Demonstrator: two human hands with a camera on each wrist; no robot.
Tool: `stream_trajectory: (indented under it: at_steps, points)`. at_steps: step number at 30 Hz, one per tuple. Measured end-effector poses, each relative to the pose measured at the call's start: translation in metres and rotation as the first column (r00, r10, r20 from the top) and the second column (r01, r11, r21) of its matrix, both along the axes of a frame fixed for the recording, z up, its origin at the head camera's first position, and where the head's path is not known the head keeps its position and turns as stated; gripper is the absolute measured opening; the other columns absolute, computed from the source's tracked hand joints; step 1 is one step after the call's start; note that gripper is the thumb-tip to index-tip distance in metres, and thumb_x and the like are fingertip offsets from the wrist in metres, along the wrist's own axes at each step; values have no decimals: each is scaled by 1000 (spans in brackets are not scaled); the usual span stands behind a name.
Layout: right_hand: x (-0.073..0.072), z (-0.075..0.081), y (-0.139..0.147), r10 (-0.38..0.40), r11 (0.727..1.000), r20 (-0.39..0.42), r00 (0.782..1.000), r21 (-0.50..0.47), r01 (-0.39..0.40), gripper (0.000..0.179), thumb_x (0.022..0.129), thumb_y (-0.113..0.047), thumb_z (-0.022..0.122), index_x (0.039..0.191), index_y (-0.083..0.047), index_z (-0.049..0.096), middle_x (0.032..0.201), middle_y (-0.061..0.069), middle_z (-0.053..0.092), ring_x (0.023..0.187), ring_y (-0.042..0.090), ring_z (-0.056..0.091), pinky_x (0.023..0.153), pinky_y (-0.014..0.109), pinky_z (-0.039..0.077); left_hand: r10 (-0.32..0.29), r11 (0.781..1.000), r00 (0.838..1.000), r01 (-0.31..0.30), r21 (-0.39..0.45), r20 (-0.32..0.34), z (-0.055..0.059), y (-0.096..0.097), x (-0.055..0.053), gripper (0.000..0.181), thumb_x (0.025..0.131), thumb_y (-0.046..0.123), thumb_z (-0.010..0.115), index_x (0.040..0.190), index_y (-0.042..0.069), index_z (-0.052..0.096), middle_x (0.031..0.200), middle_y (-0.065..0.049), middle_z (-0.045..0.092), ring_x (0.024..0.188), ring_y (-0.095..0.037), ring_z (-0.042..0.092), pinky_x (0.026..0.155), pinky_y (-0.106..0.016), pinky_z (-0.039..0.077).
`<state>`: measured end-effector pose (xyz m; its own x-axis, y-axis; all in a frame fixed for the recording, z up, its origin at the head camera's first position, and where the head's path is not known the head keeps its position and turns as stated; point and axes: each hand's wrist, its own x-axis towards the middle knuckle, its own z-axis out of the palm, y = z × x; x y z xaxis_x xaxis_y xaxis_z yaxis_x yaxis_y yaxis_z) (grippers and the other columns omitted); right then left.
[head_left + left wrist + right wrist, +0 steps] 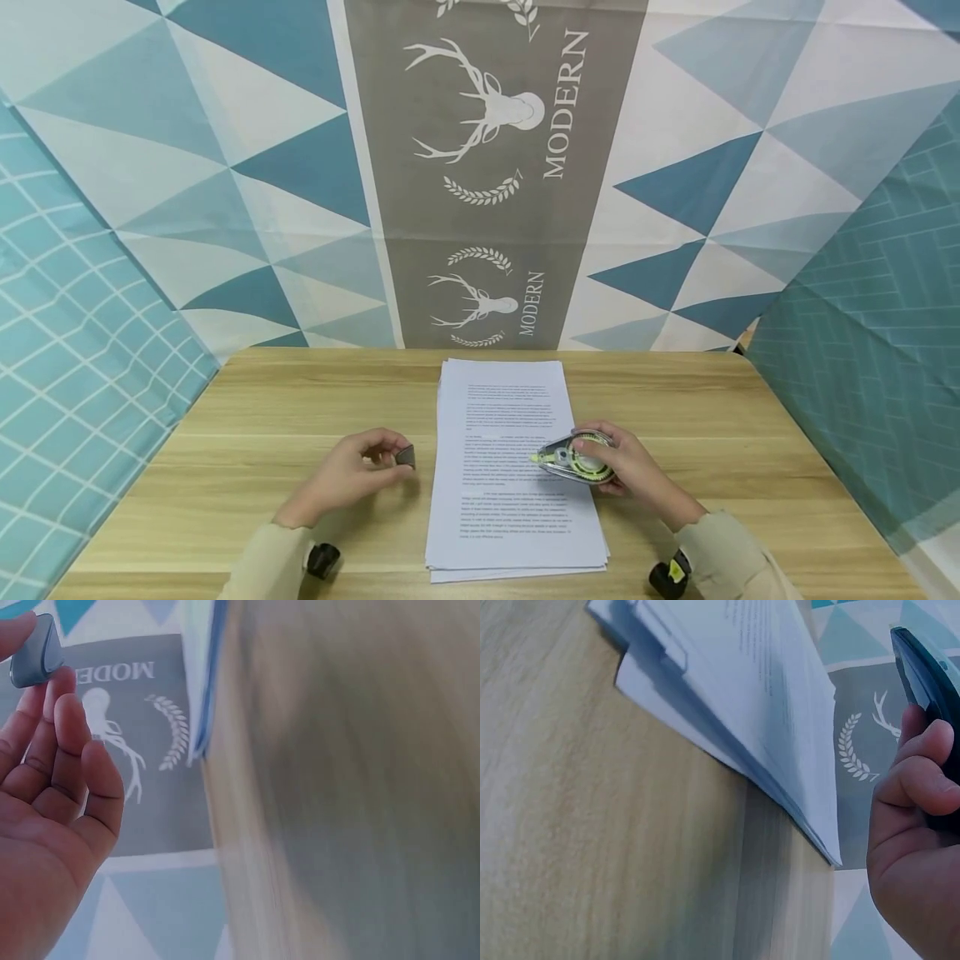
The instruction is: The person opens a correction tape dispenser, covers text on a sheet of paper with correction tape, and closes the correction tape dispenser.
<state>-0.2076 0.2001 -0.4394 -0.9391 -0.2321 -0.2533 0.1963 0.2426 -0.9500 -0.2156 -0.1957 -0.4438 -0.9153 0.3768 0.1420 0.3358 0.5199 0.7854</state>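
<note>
My right hand [626, 462] holds a correction tape dispenser [576, 457], clear with yellow-green parts, its tip pointing left over the right side of a printed paper stack [517, 500]. In the right wrist view the fingers curl round the dispenser [930, 679], which is partly cut off by the frame edge. Left of the stack, my left hand [352, 475] pinches a small dark grey cap [405, 456] between thumb and fingertips. The left wrist view shows this cap [37, 652] at the fingertips, with the other fingers loosely bent.
The stack lies mid-table, its sheets slightly uneven at the edges. A light wood table [300, 408] runs back to a patterned cloth wall [480, 208]. Blue tiled cloth panels stand at the left [75, 333] and right [870, 350]. Each wrist wears a small black camera.
</note>
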Motion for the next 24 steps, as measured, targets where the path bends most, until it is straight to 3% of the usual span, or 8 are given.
stream_trajectory:
  at_steps: [5,10,18,24]
  points:
    - [1,2,0,-22,999,17,1000,-32,23,56,90,-35,58,132,-1,43,84,3,61,52,9,48,45,20,40,27,997,1000,-26,78,-12,0,15,-1,27,76,27,77,98,16,67,82,7,64,75,-6,55,72,-23,46]
    - [0,2,-4,-34,997,15,999,-62,35,55,90,-35,58,131,0,44,81,2,62,49,8,46,44,20,39,-3,989,1000,8,144,-30,-3,30,-2,28,76,24,76,99,10,66,81,2,63,74,-6,55,71,-23,47]
    - [-1,1,-14,-17,994,16,1000,-106,18,52,90,-35,58,128,0,45,78,-1,63,45,8,42,41,19,35,-53,982,999,50,184,8,-7,52,0,29,77,24,75,100,9,66,83,-1,63,75,-6,54,70,-22,47]
    - [0,3,-20,4,992,8,1000,-126,-3,53,91,-35,57,127,2,45,74,-3,62,42,7,39,40,19,32,-82,978,996,87,190,-34,-7,67,2,26,78,21,75,100,9,66,84,-1,65,75,-12,56,70,-25,48]
